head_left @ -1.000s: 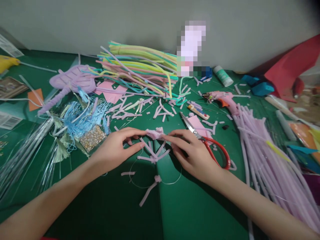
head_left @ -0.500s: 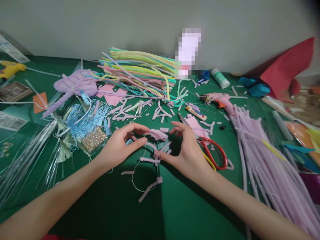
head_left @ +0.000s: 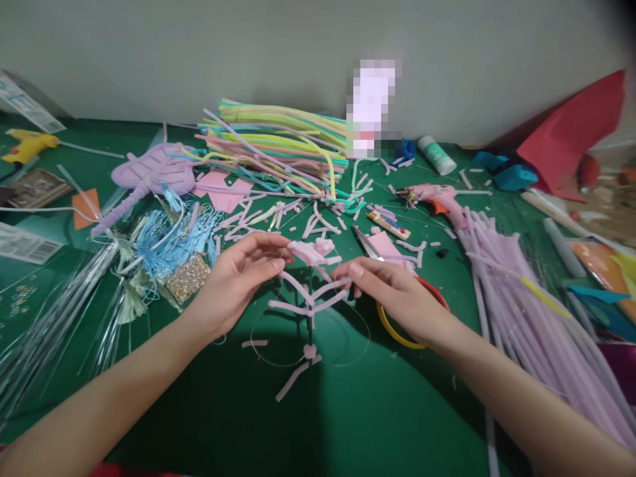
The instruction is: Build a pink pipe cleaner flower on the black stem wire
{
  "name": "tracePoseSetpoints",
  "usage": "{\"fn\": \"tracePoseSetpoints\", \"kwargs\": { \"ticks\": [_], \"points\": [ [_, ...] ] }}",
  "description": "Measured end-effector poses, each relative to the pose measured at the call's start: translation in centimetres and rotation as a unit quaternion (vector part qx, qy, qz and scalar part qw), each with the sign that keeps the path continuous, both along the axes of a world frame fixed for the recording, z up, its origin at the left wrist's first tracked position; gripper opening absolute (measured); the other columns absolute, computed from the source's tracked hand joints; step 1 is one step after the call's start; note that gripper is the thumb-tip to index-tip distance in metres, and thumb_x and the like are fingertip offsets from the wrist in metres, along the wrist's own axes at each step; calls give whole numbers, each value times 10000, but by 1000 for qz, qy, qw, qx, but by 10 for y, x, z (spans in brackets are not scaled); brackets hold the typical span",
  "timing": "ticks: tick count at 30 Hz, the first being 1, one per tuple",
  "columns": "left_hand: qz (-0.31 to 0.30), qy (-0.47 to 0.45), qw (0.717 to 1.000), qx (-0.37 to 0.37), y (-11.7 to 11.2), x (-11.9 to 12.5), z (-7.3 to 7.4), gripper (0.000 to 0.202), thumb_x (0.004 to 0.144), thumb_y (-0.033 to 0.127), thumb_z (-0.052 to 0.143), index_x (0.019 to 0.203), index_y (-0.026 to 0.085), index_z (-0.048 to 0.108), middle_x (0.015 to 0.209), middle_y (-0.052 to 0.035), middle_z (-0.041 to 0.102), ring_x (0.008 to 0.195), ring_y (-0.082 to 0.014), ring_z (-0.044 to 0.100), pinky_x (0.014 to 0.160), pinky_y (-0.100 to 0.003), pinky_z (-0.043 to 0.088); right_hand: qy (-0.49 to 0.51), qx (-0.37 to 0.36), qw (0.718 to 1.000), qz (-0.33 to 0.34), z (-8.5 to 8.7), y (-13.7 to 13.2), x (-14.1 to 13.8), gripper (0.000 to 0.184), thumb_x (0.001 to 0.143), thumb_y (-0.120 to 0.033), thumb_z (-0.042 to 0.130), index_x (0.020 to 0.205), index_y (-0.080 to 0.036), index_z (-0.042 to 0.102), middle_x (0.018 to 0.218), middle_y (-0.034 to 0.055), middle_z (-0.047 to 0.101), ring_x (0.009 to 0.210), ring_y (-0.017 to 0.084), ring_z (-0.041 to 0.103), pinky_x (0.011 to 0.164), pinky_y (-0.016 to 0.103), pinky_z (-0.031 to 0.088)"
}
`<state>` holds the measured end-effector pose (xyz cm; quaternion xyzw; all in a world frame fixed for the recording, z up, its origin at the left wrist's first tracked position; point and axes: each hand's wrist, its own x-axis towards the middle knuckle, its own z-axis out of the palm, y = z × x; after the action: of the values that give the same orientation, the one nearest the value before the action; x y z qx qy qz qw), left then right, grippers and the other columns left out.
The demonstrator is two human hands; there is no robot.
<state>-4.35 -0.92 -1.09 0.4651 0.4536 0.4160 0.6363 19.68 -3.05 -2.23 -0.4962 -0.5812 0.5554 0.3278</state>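
Note:
Between my hands is a lilac pipe-cleaner ornament (head_left: 311,305) with a thin dark stem, paired V-shaped branches and a bulky top (head_left: 311,253). My left hand (head_left: 243,278) is closed, thumb and fingers pinching at the left of the top and an upper branch. With a pinch, my right hand (head_left: 392,285) holds the tip of the right branch. A thin pale thread (head_left: 256,324) loops on both sides of the ornament. Below, a small lilac ball (head_left: 310,351) sits on the stem, near a loose pipe-cleaner piece (head_left: 293,384). Red-and-yellow-handled scissors (head_left: 397,331) lie partly under my right hand.
A lilac bundle of pipe cleaners (head_left: 536,338) lies at right, beside a pink glue gun (head_left: 437,199). Coloured pipe cleaners (head_left: 278,146) are heaped at the back. Blue tassels (head_left: 173,228) and a yellow glue gun (head_left: 30,146) are to the left. Cut bits litter the green tabletop (head_left: 387,424).
My right hand has turned and moved down and right, its fingers closing on a branch tip. The branches now spread into clear V shapes. My left hand has shifted slightly left and up.

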Motion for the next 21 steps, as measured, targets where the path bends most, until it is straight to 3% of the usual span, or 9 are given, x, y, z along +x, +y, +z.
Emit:
{"fn": "tracePoseSetpoints", "kwargs": {
  "ticks": [3,6,9,13,17,21],
  "points": [
    [5,-30,999,-38,1,3,3,165,834,138,693,982,209,675,1019,-33,687,1009,-168,671,783,-217,565,-8,27,997,68,6,0,3,291,913,-463,597,854,-187,667,873,41,686,795,158,636,729,282,516],
    [3,-65,995,-78,-1,7,5,198,870,210,682,1062,196,635,1126,-62,679,978,-171,680,739,-225,578,28,91,994,50,2,-1,3,230,921,-400,601,825,-196,650,976,59,672,915,168,640,827,307,516],
    [-18,-87,987,-134,-10,13,7,444,852,292,727,1237,194,529,1268,-118,641,1006,-207,690,792,-286,597,43,120,992,-12,-6,0,3,218,888,-413,646,818,-207,665,1041,75,639,1006,184,623,866,328,512],
    [17,-47,980,-193,-23,23,10,822,763,216,824,1428,272,342,1367,-129,581,983,-211,714,856,-331,593,61,92,993,-45,-9,2,4,221,851,-439,688,797,-225,693,1038,73,624,1076,205,593,944,359,473],
    [-17,-59,981,-186,-25,27,8,990,765,182,824,1511,298,183,1051,-76,736,884,-191,734,844,-333,578,83,89,991,-64,-5,2,2,213,839,-450,700,774,-247,697,997,67,624,1170,223,539,995,374,438],
    [-71,-53,983,-163,-19,25,4,1082,750,202,842,1544,295,113,848,-39,774,848,-197,742,819,-328,567,74,99,991,-52,-4,1,1,184,849,-437,693,799,-262,710,1036,69,619,1198,220,526,1014,381,434]
  ]
}}
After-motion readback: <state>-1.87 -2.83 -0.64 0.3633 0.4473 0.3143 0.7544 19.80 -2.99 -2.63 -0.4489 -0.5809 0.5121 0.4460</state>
